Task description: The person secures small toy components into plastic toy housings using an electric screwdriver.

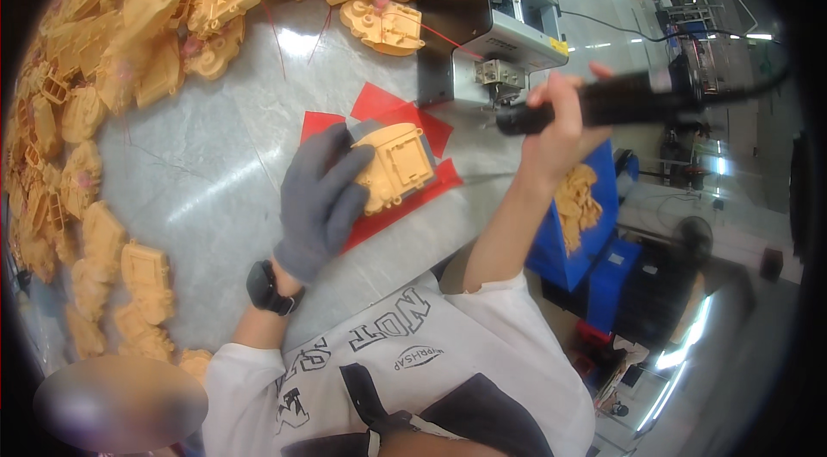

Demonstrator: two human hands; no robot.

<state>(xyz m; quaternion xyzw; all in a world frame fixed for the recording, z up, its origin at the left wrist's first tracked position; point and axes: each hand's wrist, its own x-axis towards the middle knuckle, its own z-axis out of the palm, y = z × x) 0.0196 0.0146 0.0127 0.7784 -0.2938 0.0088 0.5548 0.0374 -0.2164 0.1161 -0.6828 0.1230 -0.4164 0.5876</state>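
Observation:
My left hand (pixel 323 194), in a grey glove, grips a yellow plastic housing (pixel 398 166) by its left side. The housing lies over red pieces of sheet (pixel 401 209) on the grey table, its flat face with a rectangular recess turned up. Raised at the right, my right hand (pixel 558 125) is bare and wrapped round a black electric screwdriver (pixel 624 102). The driver lies nearly level, its narrow end toward the table and its cable running off right. It is somewhat blurred, and its bit cannot be made out.
A grey and black screw feeder (pixel 517 13) stands at the table's far right. Many yellow housings (pixel 142 22) are heaped along the far and left sides; one with red wires (pixel 383 26) lies beside the feeder. Below the right edge sits a blue bin (pixel 564 242) holding yellow parts.

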